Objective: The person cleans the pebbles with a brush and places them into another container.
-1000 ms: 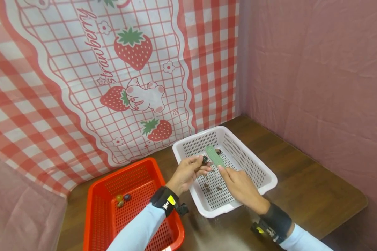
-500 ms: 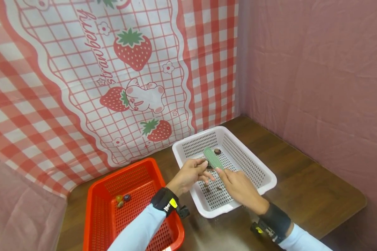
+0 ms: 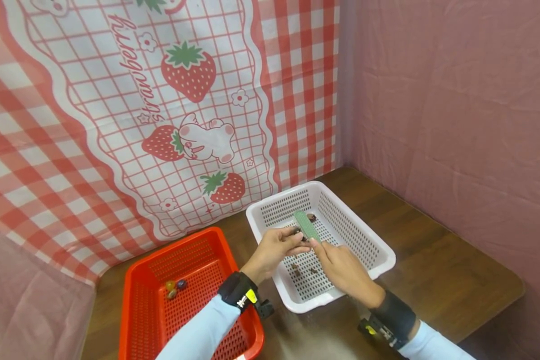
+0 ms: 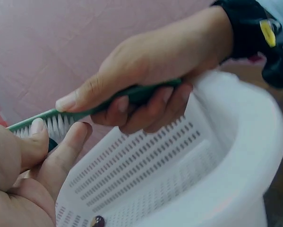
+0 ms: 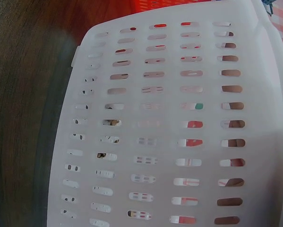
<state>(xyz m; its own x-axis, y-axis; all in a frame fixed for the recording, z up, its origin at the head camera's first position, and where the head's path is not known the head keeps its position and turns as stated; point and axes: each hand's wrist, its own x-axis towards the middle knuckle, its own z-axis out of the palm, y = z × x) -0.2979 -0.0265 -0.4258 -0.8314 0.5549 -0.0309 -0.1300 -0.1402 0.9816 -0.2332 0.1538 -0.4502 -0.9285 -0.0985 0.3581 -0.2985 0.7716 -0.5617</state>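
My right hand (image 3: 344,270) grips the handle of a green brush (image 3: 308,226) over the white basket (image 3: 355,231). White bristles (image 4: 61,124) point down from the brush in the left wrist view. My left hand (image 3: 270,250) pinches a small dark ball (image 4: 52,144) between thumb and fingers, right at the bristles. Most of the ball is hidden by the fingertips. On the basket floor lie another dark ball (image 3: 312,218) and several brown crumbs (image 3: 295,270). The right wrist view shows mainly the basket's slotted outer wall (image 5: 169,118), with neither hand in it.
A red basket (image 3: 135,300) stands left of the white one, holding a yellow ball (image 3: 170,285), a blue ball (image 3: 181,284) and a brownish ball (image 3: 172,294). Both rest on a brown wooden table (image 3: 432,270). Checked cloth (image 3: 234,100) and pink cloth (image 3: 445,125) hang behind.
The brush head swung left over my left fingers, then back right. My left fingers turned the dark ball and closed up, and the ball is now less visible.
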